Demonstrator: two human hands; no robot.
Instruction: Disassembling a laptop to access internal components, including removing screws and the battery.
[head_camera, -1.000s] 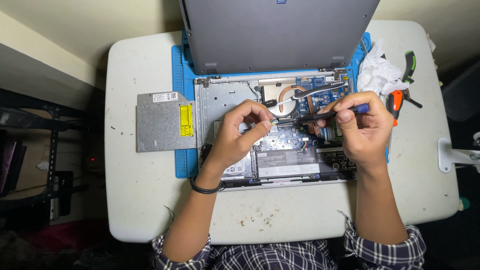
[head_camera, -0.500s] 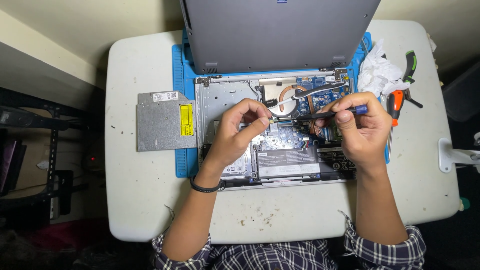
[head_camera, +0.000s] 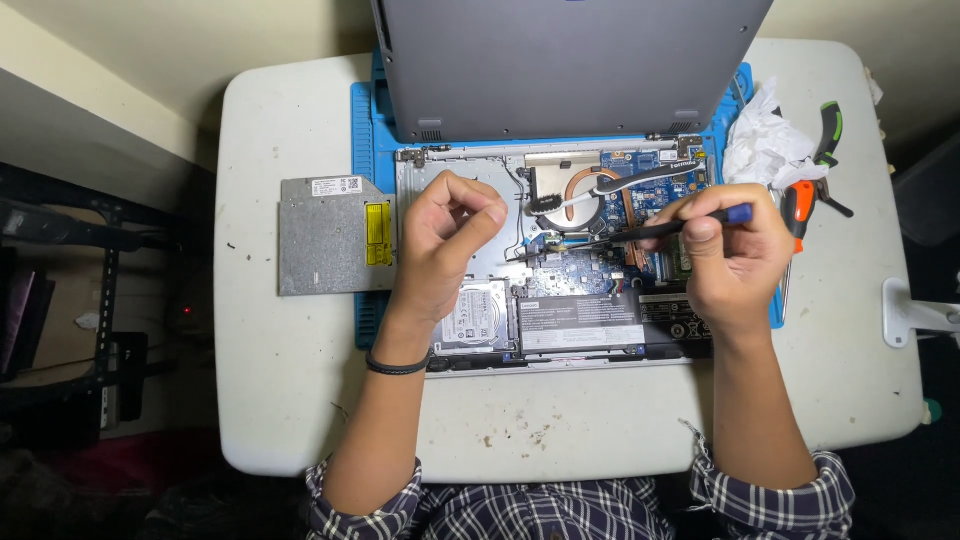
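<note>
- Left hand (head_camera: 445, 245) curled loosely, grip empty, hovering over the opened laptop base (head_camera: 560, 250) at table (head_camera: 290, 400) centre.
- Right hand (head_camera: 730, 250) clenched around a dark screwdriver (head_camera: 650, 228), tip angled toward 9 o'clock at the board.
- Removed optical drive (head_camera: 330, 235) parked at 9 o'clock.
- Pliers (head_camera: 815, 175) at 2 o'clock.

Bystanders on the white tabletop (head_camera: 300, 400)

A grey optical drive (head_camera: 330, 235) lies just left of the left hand; crumpled white tissue (head_camera: 765, 150) and orange-handled pliers (head_camera: 805, 200) sit just right of the right hand.
</note>
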